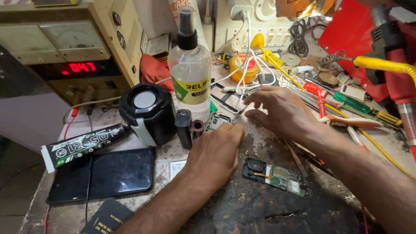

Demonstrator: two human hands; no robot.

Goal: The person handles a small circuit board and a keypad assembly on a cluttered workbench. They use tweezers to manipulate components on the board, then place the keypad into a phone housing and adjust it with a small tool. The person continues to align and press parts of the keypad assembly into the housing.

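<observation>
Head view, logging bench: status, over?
Left hand and right hand empty, near phone frame. Circuit board lies untouched. Spray bottle close behind.

Hiding its own fingertips, left hand [214, 149]. Covering whatever lies beneath its palm, right hand [279, 110]. Running off the right edge, hot-air gun [392, 47]. Getting cropped at the near edge, dark booklet [106, 219].

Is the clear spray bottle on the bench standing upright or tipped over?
Upright: the spray bottle stands on its base, black nozzle on top, behind the left hand.
</observation>
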